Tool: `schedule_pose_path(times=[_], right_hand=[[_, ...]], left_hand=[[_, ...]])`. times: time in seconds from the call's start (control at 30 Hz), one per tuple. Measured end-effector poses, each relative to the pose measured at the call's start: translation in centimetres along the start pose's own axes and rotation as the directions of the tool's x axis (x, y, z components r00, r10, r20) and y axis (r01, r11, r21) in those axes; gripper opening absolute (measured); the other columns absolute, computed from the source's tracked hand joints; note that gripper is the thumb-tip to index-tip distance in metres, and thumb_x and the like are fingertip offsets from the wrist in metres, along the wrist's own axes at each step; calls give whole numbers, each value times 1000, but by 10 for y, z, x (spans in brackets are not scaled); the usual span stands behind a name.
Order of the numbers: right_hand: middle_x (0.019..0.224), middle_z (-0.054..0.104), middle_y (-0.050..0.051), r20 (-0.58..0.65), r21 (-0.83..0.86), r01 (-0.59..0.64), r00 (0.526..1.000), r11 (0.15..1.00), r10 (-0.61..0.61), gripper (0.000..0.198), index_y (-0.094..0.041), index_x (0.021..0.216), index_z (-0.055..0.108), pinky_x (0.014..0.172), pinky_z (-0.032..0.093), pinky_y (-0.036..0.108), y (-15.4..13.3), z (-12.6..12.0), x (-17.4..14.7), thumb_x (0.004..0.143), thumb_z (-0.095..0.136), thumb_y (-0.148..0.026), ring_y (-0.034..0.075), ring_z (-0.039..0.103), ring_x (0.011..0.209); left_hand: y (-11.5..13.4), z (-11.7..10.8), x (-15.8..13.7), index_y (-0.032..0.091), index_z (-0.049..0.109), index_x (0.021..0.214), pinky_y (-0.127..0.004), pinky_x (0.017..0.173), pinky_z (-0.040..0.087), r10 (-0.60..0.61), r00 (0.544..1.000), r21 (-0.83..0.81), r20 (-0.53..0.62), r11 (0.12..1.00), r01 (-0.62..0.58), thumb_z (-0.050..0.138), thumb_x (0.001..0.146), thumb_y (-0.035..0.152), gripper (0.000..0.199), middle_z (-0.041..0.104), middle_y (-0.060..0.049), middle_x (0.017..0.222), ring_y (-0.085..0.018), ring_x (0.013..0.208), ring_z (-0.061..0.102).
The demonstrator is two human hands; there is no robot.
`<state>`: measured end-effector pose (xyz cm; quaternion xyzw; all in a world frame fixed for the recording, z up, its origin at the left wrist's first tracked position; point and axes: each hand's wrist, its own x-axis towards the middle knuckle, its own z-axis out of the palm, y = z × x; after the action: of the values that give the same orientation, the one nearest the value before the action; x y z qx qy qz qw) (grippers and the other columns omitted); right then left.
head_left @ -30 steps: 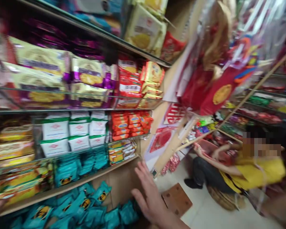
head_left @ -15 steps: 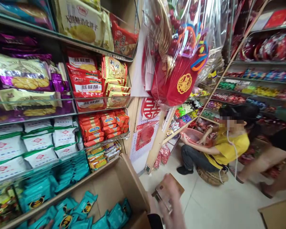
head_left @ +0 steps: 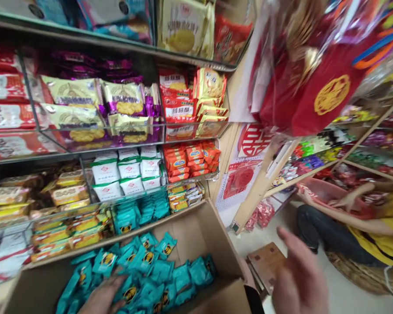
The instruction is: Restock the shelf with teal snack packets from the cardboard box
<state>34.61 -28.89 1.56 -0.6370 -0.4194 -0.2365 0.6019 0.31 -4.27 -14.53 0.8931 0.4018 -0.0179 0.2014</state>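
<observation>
A cardboard box (head_left: 199, 222) stands open in front of me, holding many small teal packets (head_left: 147, 259) with a dark and gold emblem. Down inside it, on the left, my left hand (head_left: 103, 296) touches the packets; its visible fingers are apart and no packet is clearly gripped. Outside the box's right side is my right hand (head_left: 299, 279), blurred, one digit stretched upward and nothing visible in it. More teal packets (head_left: 142, 213) are stacked in a shelf compartment just behind the box.
Shelves with clear dividers carry white-green packets (head_left: 129, 170), red packets (head_left: 178, 109) and orange packets (head_left: 193, 159). A red bag (head_left: 301, 96) in clear wrap hangs at upper right. A brown flat carton (head_left: 267, 261) lies on the floor. A seated person (head_left: 334, 235) holds a pink basket (head_left: 317, 192).
My view has swung left and downward, so more of the shelves and box shows. My left hand is now more visible among the packets. The right hand appears larger and farther right.
</observation>
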Motion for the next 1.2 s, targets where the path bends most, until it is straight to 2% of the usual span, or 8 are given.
schedule_pose_path(times=[0.1,0.2,0.3,0.47,0.6,0.9,1.1,1.2], right_hand=[[108,58,11,267,14,-160,952,987,151,30,-20,111,51,85,46,38,-9,19,-2,81,51,-26,23,55,101],[93,63,6,602,124,-174,796,977,65,15,-21,92,60,73,50,27,-17,54,-41,81,50,-24,18,60,87],[91,64,6,717,227,-301,695,926,50,16,-22,92,61,73,51,27,-31,83,-73,81,49,-25,17,60,87],[108,60,10,797,257,-755,519,604,310,52,-19,123,45,72,52,32,-50,113,-74,75,58,-36,21,60,91],[86,65,5,852,231,-891,379,391,361,33,-16,97,60,72,49,31,-58,115,-60,75,58,-42,19,60,81],[70,59,0,797,169,-952,284,255,533,30,-17,80,56,55,44,23,-59,108,-74,67,65,-43,12,54,61],[99,62,6,887,173,-816,372,552,272,49,-19,113,49,72,45,30,-45,107,-72,69,64,-33,19,57,87],[92,63,5,893,208,-834,376,511,249,36,-19,104,53,71,45,29,-43,108,-66,73,61,-36,17,58,80]], left_hand=[[9,-11,-11,21,59,109,-37,98,37,-42,999,-78,-4,996,42,57,65,28,45,58,-8,117,-28,114,48],[35,-30,-20,25,59,96,-35,94,39,-19,993,-238,-115,971,-9,55,68,27,28,60,-3,110,-26,110,50],[77,-56,-22,24,52,94,-32,77,46,-87,984,-465,-156,886,4,56,73,38,25,62,-2,86,-21,83,58],[151,-84,-13,18,48,92,-24,66,46,-36,990,-873,-133,477,-100,65,67,44,40,60,-2,82,-15,74,56],[181,-90,-14,17,49,92,-21,57,45,-59,997,-965,-56,258,-39,69,64,45,44,61,0,76,-11,64,54],[183,-76,-22,21,44,101,-22,59,46,-144,989,-989,-11,149,11,69,65,41,48,61,-1,88,-12,72,56],[173,-79,-22,20,56,102,-29,82,43,-50,988,-855,-149,508,-103,65,66,24,37,60,-4,96,-18,91,55],[172,-84,-23,21,45,118,-29,79,43,-74,979,-844,-190,522,-124,67,65,24,58,59,-5,96,-18,90,55]])
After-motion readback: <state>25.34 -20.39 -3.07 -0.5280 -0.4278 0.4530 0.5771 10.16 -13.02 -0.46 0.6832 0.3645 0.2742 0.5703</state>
